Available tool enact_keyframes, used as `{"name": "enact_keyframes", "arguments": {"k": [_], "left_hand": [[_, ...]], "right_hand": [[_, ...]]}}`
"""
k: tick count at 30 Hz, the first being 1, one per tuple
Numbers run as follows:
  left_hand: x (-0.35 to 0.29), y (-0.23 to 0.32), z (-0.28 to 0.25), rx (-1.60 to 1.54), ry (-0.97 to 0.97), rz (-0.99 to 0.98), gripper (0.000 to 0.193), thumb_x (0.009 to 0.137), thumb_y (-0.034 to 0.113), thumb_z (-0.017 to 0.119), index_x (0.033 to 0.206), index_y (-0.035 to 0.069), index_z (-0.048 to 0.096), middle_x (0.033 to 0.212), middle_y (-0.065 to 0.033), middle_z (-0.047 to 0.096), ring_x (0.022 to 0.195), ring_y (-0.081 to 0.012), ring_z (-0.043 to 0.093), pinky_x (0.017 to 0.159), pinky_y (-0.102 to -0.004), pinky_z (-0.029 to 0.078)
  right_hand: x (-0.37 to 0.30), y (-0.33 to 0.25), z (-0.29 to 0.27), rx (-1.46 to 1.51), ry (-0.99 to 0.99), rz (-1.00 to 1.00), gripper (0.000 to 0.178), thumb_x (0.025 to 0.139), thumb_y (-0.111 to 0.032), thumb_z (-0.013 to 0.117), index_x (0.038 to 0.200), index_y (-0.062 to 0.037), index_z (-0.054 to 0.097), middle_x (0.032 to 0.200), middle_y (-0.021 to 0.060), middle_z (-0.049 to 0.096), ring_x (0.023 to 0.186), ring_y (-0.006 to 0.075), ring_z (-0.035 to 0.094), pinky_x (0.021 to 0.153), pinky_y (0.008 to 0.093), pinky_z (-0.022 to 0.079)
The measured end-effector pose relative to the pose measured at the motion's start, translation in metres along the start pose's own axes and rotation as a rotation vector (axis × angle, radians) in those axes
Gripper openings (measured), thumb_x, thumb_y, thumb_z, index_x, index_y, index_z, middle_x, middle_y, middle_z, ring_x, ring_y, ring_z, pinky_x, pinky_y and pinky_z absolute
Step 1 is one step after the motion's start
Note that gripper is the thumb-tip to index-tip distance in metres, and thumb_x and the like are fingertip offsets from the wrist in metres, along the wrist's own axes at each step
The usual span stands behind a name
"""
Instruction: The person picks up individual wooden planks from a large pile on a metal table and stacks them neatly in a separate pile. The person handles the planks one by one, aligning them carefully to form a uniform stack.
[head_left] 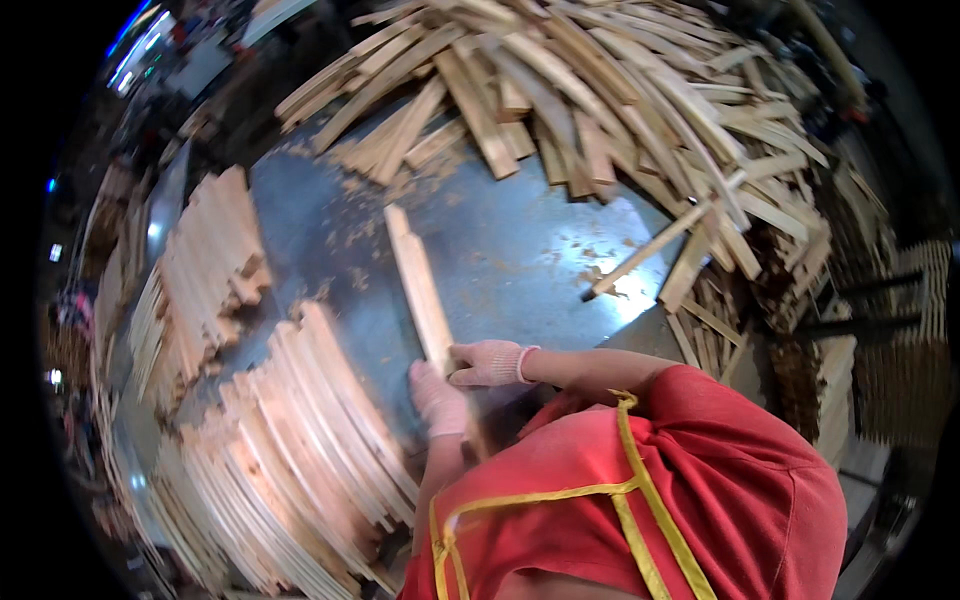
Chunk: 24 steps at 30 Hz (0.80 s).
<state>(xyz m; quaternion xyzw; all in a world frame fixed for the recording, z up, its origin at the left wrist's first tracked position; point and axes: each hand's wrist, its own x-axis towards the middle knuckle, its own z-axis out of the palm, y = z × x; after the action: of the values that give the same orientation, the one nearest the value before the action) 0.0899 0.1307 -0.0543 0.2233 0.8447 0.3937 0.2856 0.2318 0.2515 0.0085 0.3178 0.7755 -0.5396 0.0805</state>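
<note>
My left hand point(437, 400), in a pale pink knit glove, is closed around the left side of a narrow pair of wooden slats point(420, 285). From the right, my right hand point(490, 363), gloved alike, grips the same slats with its fingers bent over the edge. The slats lie side by side, one end reaching a little farther than the other. They point away from me over a blue-grey metal table point(330, 220), and their near end runs back toward my red clothing. The fingertips of both hands are partly hidden.
A large jumbled heap of wooden strips point(600, 90) covers the far side and right. Close-packed rows of slats point(290, 440) stand at near left, with another stack point(210, 250) beyond. One loose stick point(645, 250) juts from the heap. Wood chips point(400, 185) litter the tabletop.
</note>
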Motion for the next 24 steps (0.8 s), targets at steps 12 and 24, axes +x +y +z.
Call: {"name": "enact_keyframes", "arguments": {"k": [12, 24], "left_hand": [[-0.026, 0.015, -0.077, 1.235, 0.167, 0.124, 0.091, 0.089, 0.039, 0.075, 0.163, 0.007, 0.034, 0.164, -0.0176, 0.039, 0.157, -0.0368, 0.026, 0.129, -0.0495, 0.021], [-0.079, 0.203, 0.275, 0.927, -0.828, 0.908, 0.073, 0.08, 0.047, 0.083, 0.136, 0.007, 0.057, 0.127, -0.0163, 0.068, 0.119, -0.0355, 0.065, 0.103, -0.0484, 0.052]], "right_hand": [[-0.219, 0.25, -0.283, -0.35, 1.453, 0.216, 0.062, 0.091, -0.028, 0.078, 0.145, -0.0052, 0.058, 0.136, 0.0219, 0.067, 0.128, 0.0395, 0.062, 0.11, 0.0436, 0.05], [-0.205, 0.29, -0.368, -0.517, 1.03, 0.492, 0.071, 0.084, -0.038, 0.076, 0.144, -0.0038, 0.055, 0.119, 0.0265, 0.072, 0.114, 0.0434, 0.068, 0.098, 0.0469, 0.053]]}}
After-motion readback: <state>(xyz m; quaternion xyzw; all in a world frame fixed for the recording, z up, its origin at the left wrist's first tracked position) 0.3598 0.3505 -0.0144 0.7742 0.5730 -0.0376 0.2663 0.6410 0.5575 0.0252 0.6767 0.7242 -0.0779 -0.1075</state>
